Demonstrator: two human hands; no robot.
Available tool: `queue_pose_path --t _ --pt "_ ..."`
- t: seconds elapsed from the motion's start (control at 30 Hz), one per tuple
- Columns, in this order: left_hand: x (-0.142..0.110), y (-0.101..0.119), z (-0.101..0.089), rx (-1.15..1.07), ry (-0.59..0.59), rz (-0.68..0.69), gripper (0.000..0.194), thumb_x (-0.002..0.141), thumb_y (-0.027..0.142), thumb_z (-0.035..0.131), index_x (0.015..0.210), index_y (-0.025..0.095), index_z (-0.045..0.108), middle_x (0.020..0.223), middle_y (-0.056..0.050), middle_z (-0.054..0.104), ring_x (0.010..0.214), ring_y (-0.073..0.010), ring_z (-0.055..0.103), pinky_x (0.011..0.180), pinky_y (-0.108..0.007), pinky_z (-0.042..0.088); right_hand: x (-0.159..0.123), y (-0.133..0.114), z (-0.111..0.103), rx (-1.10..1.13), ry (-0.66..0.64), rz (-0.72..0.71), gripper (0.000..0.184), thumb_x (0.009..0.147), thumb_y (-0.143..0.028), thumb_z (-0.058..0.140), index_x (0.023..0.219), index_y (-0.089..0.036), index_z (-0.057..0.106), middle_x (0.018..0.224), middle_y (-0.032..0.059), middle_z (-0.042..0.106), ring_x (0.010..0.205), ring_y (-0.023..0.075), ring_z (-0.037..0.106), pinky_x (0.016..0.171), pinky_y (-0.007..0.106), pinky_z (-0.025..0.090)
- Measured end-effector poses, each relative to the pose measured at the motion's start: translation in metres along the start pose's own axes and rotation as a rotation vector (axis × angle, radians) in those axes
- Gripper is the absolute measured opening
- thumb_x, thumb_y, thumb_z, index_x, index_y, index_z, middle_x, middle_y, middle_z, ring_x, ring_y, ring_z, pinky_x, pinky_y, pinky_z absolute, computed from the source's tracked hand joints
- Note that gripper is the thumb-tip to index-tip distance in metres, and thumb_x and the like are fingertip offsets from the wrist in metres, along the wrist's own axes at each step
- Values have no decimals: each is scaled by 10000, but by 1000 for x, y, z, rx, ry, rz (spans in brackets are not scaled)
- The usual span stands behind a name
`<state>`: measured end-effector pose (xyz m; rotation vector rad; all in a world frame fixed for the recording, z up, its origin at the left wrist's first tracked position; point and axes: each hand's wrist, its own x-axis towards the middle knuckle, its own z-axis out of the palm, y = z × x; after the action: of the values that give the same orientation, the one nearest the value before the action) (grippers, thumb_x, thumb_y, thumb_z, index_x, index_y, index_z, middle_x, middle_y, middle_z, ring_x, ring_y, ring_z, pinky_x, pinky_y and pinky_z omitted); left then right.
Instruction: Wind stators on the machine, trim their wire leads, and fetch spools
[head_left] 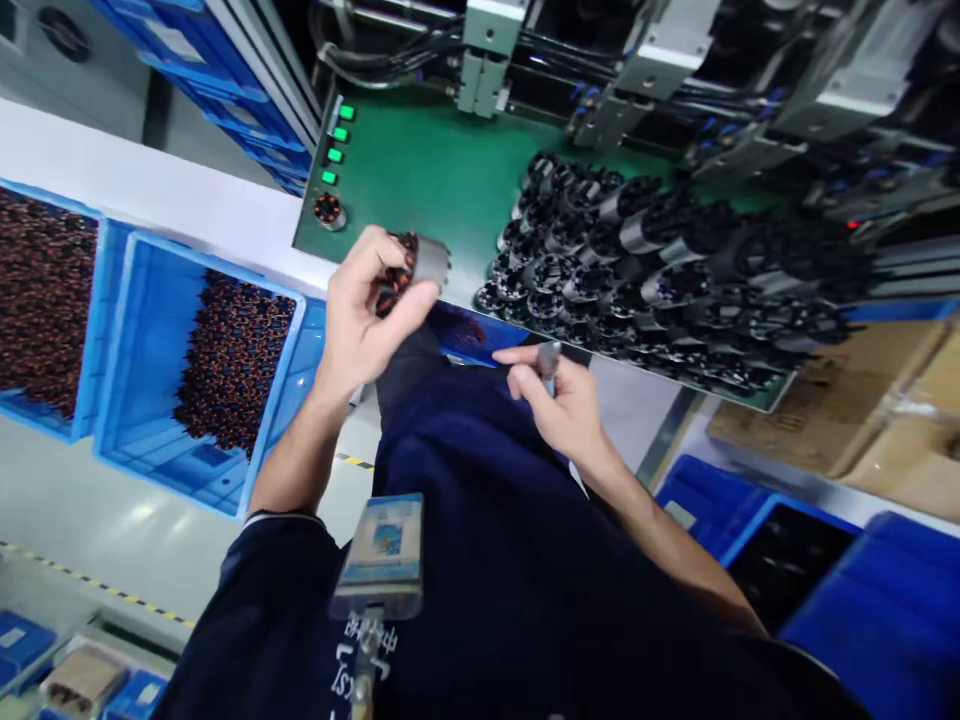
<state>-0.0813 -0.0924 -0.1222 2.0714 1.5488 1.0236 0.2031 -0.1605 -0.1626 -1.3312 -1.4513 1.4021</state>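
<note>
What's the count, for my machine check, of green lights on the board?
4 green lights, all in one row along the edge of the green board, next to the round knob. Others may be out of view.

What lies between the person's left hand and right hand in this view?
In the head view, a blue container holding dark reddish bits lies between the left hand and right hand, just beyond the navy clothing.
</note>
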Motion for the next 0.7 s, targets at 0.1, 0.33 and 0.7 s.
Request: queue_pose_path --t 0.1,0.33,0.7 --pt "-4 58 10 -192 44 5 475 1182 771 546 1078 315 626 1144 -39 782 1245 -295 817 1036 -559 722 11 -40 1 155 219 -227 258 1119 -503 780 1184 -280 890 789 -27 772 583 130 624 621 302 564" --pt "-8 97 12 -274 -47 9 287 1171 617 704 1146 332 680 1391 -26 799 1436 -319 787 1180 -600 705 21 -76 -1 212 200 -318 273 1074 -560 854 1220 -330 877 812 -30 748 639 165 663 679 365 658" --pt "-16 96 25 -150 0 120 119 1115 383 828 1216 335 785 1397 -39 795 1293 -287 816 1161 -497 723 15 -70 -12 215 133 -116 351 1064 -599 850 1080 -251 810 885 -3 693 753 149 657 675 303 589"
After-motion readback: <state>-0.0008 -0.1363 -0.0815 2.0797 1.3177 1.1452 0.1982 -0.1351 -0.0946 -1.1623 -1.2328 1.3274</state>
